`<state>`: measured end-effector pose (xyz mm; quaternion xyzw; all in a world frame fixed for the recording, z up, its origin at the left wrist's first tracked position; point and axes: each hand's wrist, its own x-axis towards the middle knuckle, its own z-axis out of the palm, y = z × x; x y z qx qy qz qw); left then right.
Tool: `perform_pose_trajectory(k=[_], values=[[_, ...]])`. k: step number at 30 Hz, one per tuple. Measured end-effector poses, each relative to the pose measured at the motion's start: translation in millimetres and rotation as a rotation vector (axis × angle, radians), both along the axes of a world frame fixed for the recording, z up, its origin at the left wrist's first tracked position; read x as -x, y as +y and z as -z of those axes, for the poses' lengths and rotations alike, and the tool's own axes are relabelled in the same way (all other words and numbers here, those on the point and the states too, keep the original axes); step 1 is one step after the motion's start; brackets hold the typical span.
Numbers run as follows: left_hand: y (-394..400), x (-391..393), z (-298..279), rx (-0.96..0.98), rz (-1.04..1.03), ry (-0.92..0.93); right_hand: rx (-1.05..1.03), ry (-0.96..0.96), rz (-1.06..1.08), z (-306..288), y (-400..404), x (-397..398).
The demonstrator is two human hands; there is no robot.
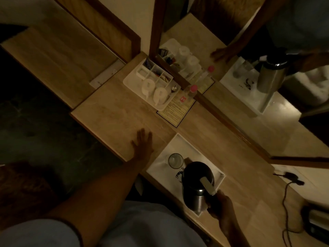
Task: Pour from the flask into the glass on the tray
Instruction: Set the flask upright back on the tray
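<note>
A steel flask [196, 182] with a black domed lid stands on a white tray [179, 145] on the wooden counter. A clear glass [175, 160] stands upright on the same tray, just left of the flask and close to it. My right hand [219, 205] is wrapped around the flask's handle at its near side. My left hand [143, 145] lies flat on the counter, fingers spread, to the left of the tray and holding nothing.
A second white tray [130, 80] with two cups, sachet compartments and a spoon sits farther back. A pink-capped bottle [191, 90] and a printed card [175, 111] stand by the mirror [249, 77]. A black cable [284, 193] trails at right.
</note>
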<state>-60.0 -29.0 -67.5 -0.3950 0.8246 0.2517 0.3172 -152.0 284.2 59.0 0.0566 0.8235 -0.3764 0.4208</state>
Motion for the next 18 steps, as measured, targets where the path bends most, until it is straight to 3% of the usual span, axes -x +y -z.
perform_pose_trajectory(k=[3, 8, 14, 18], values=[[2.6, 2.8, -0.2, 0.025, 0.027, -0.017, -0.039, 0.061, 0.135, 13.3, 17.3, -7.0], [7.5, 5.5, 2.7, 0.054, 0.051, -0.017, 0.091, 0.217, 0.259, 30.4, 36.8, -32.8], [17.1, 14.9, 8.4, 0.075, 0.080, -0.021, 0.276, 0.177, 0.794, 56.9, 47.7, -43.9], [12.7, 11.7, 11.2, 0.096, 0.050, -0.036, 0.312, 0.191, 0.879, 62.3, 38.2, -45.4]])
